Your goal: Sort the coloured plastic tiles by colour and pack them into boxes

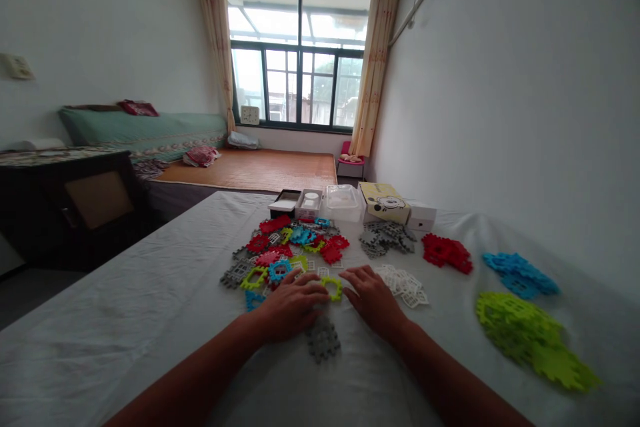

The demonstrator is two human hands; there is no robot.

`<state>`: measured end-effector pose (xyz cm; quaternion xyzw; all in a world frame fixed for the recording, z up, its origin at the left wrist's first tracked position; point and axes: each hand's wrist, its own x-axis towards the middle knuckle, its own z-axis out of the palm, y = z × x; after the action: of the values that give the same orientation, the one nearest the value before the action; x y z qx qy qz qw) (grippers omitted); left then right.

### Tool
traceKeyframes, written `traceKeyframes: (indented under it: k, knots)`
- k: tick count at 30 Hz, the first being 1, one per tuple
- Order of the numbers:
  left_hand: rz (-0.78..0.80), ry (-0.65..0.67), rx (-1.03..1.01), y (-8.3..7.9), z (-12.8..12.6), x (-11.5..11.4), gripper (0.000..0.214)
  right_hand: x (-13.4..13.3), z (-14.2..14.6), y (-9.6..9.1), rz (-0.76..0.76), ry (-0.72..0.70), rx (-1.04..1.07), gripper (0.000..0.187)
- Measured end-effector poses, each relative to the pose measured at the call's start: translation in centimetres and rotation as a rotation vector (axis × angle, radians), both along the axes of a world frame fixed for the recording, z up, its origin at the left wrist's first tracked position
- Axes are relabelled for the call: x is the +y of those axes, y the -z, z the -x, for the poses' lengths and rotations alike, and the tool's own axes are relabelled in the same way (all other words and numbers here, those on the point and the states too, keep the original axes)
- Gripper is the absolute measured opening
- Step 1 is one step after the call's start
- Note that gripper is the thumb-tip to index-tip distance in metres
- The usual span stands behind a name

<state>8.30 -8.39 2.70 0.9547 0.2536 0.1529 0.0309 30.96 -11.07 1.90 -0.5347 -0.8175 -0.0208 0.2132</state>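
A mixed heap of plastic interlocking tiles (295,247) in red, blue, green, grey and white lies on the white-covered table (150,307). My left hand (290,307) rests palm down at the heap's near edge, fingers curled over a green tile (334,288). My right hand (373,297) lies beside it, its fingers reaching the same green tile and touching a pile of white tiles (405,283). A grey tile (323,340) lies just under my left hand.
Sorted piles lie to the right: grey (385,237), red (447,252), blue (520,271), lime green (530,337). Small boxes and a clear container (343,201) line the table's far edge. A bed, a dark cabinet and a window stand beyond.
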Motion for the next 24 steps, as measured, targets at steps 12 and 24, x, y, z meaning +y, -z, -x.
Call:
traceKeyframes:
  k: [12, 24]
  knots:
    - [-0.101, -0.070, -0.095, -0.3, 0.6, 1.0, 0.023, -0.5, 0.4, 0.0, -0.019, -0.105, -0.144, 0.024]
    - [-0.126, -0.049, -0.112, 0.2, 0.9, 1.6, 0.022, -0.1, -17.7, -3.8, 0.046, 0.640, -0.230, 0.030]
